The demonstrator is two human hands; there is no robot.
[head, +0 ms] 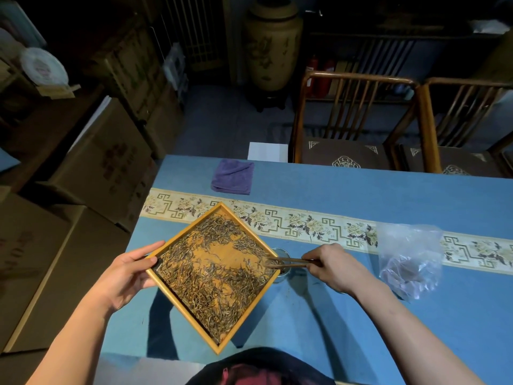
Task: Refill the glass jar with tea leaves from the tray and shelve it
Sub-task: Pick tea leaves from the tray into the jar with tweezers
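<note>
1. dim storeroom all around, boxes stacked off the left edge, and a blue table [388, 195] with a patterned runner across it carries the action.
2. left hand [130, 276] grips the tray [172, 240] by its left corner, thumb over the rim, holding it lifted and turned like a diamond over the table's near-left part.
3. right hand [333, 266] pinches a wooden scoop [288, 262], its tip raking tea leaves [211, 282] toward the tray's right corner.
4. glass jar [283, 273] stands on the table right under that corner, mostly hidden by the rim; how full it is, cannot tell.
5. risk, as i judge it: the mouth looks narrow beside that corner, so too steep a tilt or too hard a rake could send leaves over the rim onto the cloth.
6. another: a one-corner hold on a loaded tray could twist and dump the heap.
7. plastic bag [410, 259] lies near the right wrist, so a wide elbow swing could catch it.
8. open room: bare cloth toward the far edge, a purple cloth [233, 176] near the far-left corner, chairs beyond.
</note>
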